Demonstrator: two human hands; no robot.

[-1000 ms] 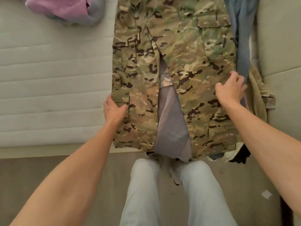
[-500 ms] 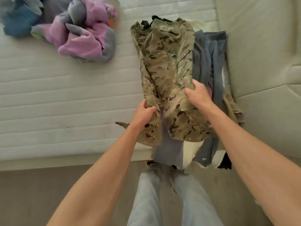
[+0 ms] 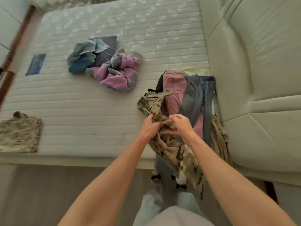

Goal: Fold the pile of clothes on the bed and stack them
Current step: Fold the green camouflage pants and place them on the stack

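Crumpled camouflage fabric garment (image 3: 164, 128) gripped by left hand (image 3: 149, 126), pinched by right hand (image 3: 180, 125); hem hung toward 6 o'clock, slippage risked.

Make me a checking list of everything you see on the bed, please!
Surface: white quilted mattress, bare.
Job's things: bunched camouflage jacket, draped over the bed edge; flat clothes beside it, pink garment and grey garment; folded camouflage piece at far left.
Clutter: loose heap of lilac, blue and grey clothes.
Hands: left hand and right hand both grip the jacket.
Cables: nothing seen.
Surroundings: cream padded headboard, wooden floor.
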